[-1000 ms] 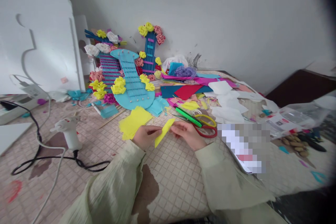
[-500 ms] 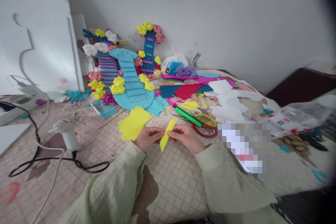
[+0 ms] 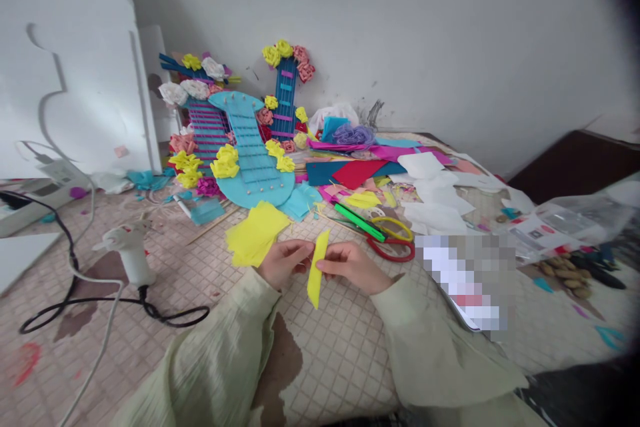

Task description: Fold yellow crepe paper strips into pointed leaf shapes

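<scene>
A folded strip of yellow crepe paper [image 3: 316, 279] stands on a slant between my hands, above the table. My right hand [image 3: 356, 268] pinches its middle from the right, thumb across the near face. At its left edge, my left hand [image 3: 285, 263] is closed, thumb against fingers; the fingertips behind the strip are partly hidden. Just beyond my left hand lies a stack of yellow paper sheets [image 3: 254, 233]. Scissors with red and yellow handles [image 3: 393, 250] rest past my right hand, a bright green stick-shaped tool [image 3: 359, 221] lying over them.
A blue guitar-shaped board [image 3: 245, 147] with yellow paper flowers leans at the back among other decorated pieces. On the left stands a white glue gun [image 3: 131, 255] with a looping black cord. White paper scraps [image 3: 433, 193] and a blurred-out phone-like object [image 3: 463, 287] lie on the right.
The yellow strip has turned more upright, its lower end reaching further down. My left thumb has shifted off its face towards the left edge. Both hands stay in nearly the same place.
</scene>
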`<action>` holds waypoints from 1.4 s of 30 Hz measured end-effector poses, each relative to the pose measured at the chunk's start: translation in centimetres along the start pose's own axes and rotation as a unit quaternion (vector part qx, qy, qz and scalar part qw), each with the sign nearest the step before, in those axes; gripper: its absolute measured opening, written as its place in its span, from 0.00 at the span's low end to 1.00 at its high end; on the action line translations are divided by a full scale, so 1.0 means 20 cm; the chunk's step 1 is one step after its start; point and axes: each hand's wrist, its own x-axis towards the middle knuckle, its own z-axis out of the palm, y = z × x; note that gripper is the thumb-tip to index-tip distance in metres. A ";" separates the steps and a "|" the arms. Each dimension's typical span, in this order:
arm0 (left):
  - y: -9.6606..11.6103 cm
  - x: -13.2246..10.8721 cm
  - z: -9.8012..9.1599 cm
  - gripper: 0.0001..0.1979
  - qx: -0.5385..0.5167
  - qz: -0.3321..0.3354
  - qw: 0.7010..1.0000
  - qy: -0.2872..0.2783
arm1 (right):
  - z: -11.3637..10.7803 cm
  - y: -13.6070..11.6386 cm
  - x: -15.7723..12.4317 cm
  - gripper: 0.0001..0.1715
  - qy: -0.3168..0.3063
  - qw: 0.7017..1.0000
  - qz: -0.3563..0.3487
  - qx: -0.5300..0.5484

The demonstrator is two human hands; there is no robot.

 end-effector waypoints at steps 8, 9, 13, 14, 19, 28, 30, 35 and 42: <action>-0.03 0.00 0.01 0.18 -0.004 0.011 1.000 -0.002 | 0.00 0.01 0.00 0.11 -0.016 1.000 0.001 0.016; -0.03 0.00 0.01 0.18 -0.003 0.014 1.000 -0.002 | 0.00 0.01 0.00 0.11 -0.014 1.000 0.002 0.014; -0.02 0.00 0.02 0.17 0.006 0.028 1.000 0.004 | 0.00 0.01 0.00 0.11 -0.003 1.000 0.005 -0.001; -0.01 -0.01 0.02 0.16 0.016 0.036 0.999 0.008 | 0.00 0.01 0.00 0.10 -0.003 1.000 0.005 -0.009; 0.00 -0.02 0.02 0.12 0.097 0.082 0.991 0.044 | 0.01 0.01 0.00 0.09 -0.018 0.999 0.002 -0.043; -0.02 0.02 0.00 0.12 0.053 0.087 0.991 0.088 | 0.02 0.02 0.00 0.11 -0.028 0.999 0.016 0.005; -0.03 0.03 -0.01 0.12 0.041 0.088 0.991 0.092 | 0.02 0.02 0.00 0.11 -0.041 0.999 0.025 0.021; -0.05 0.04 -0.01 0.16 -0.004 0.087 0.990 0.108 | 0.03 0.03 0.01 0.11 -0.037 0.998 0.030 0.043; -0.03 0.04 0.01 0.18 -0.068 0.069 0.989 0.108 | 0.02 0.02 0.01 0.11 -0.015 0.999 0.019 0.025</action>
